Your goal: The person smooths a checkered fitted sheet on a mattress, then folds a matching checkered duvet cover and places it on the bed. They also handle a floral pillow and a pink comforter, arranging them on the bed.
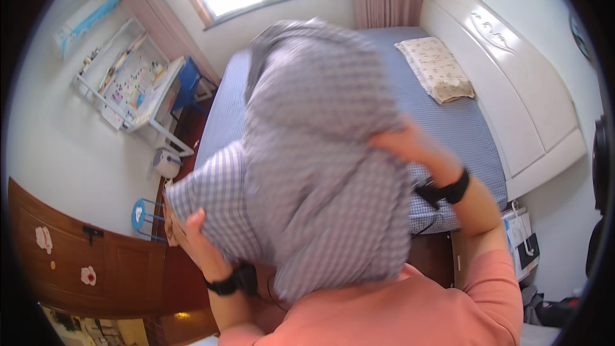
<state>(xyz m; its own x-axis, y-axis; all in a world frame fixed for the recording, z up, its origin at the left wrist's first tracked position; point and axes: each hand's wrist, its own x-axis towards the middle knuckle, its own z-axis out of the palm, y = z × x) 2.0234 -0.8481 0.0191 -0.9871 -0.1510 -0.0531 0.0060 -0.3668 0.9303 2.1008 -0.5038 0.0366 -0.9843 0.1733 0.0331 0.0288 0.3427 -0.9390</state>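
A bulky grey-and-white checked quilt (326, 154), blurred by motion, is bunched up in front of my chest, above the near side of the bed. At its lower left, my left hand (204, 240) grips a lighter blue-and-white checked part, thumb on top and the other fingers hidden underneath. My right hand (403, 144) presses against the quilt's right side; it is blurred, and its fingertips are partly lost in the cloth. Both wrists carry black straps. Beyond the quilt lies the bed with a blue striped and checked sheet (447, 129), and a floral pillow (435, 69) rests near the headboard.
A cream headboard (519, 72) rises at the right. Along the left wall stand a white desk (158, 96), a blue chair (188, 81) and a blue stool (139, 214). A wooden door (110, 264) is at lower left. Papers and a bag hang right of the bed.
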